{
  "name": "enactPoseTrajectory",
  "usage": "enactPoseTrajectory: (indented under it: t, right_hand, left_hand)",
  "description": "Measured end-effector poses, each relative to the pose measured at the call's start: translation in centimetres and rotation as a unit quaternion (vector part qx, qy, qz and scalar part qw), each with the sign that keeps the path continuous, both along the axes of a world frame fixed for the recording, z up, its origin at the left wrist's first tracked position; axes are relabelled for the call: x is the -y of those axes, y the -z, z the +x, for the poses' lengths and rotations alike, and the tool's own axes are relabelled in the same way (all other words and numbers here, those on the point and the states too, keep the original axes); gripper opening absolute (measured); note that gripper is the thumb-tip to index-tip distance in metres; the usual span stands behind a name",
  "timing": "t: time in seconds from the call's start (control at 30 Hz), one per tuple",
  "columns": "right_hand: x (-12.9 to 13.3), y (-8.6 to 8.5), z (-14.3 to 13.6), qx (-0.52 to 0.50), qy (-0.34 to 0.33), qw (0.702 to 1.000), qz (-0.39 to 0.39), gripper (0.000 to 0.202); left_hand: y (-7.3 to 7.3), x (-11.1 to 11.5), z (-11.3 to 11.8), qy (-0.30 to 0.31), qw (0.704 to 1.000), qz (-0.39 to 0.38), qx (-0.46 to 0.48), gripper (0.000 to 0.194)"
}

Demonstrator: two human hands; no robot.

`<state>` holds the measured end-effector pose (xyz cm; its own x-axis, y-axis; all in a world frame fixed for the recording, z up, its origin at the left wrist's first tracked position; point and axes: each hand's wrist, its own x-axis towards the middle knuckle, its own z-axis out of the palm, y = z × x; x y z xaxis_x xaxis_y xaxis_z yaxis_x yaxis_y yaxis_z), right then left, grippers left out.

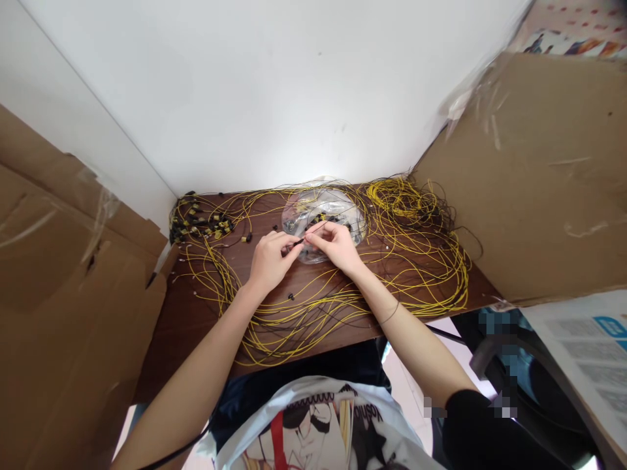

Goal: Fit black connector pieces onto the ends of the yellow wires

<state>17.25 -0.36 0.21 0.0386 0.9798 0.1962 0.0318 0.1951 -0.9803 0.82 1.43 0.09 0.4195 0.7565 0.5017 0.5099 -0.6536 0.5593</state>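
Observation:
Both my hands meet over the middle of the brown table. My left hand point(273, 258) is closed, pinching a small black piece point(298, 242) that looks like a connector or sleeve. Close against it, my right hand point(337, 246) pinches with thumb and forefinger at the piece's other end, where a thin dark wire seems to run; the exact grip is hidden. Just behind the fingers lies a clear plastic bag point(323, 201) with small black and yellow parts point(321, 220). Long yellow and black wires point(294, 320) loop over the table in front of and around my hands.
A heap of black and yellow connectors point(196, 222) lies at the table's left end. Coiled yellow wires point(399, 199) sit at the back right. Cardboard sheets point(543, 176) wall in both sides, with a white panel point(294, 91) behind. One loose black part point(290, 297) lies nearer me.

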Motion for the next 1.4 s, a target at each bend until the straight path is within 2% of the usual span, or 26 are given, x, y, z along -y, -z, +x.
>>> enactPoseTrajectory:
  t: [0.43, 0.8, 1.07, 1.23, 1.4]
  right_hand:
    - [0.05, -0.07, -0.11, -0.05, -0.015, 0.998, -0.022, 0.031]
    - [0.09, -0.13, 0.01, -0.01, -0.013, 1.0, -0.001, 0.028]
    - [0.12, -0.19, -0.04, -0.039, -0.005, 0.999, -0.005, 0.033]
    - [-0.01, -0.11, 0.09, -0.001, -0.002, 1.0, 0.008, 0.03]
    - [-0.05, 0.02, 0.28, 0.031, 0.03, 0.999, 0.018, 0.023]
  left_hand:
    - [-0.13, -0.05, -0.06, -0.01, 1.0, 0.001, -0.015, 0.013]
    - [-0.2, 0.12, -0.02, -0.013, 1.0, -0.007, -0.021, 0.016]
    - [-0.22, 0.13, -0.03, -0.003, 1.0, -0.019, 0.001, 0.018]
    - [-0.15, 0.13, -0.1, 0.003, 1.0, -0.028, 0.009, 0.018]
    - [-0.05, 0.04, -0.13, 0.001, 0.999, -0.031, 0.008, 0.018]
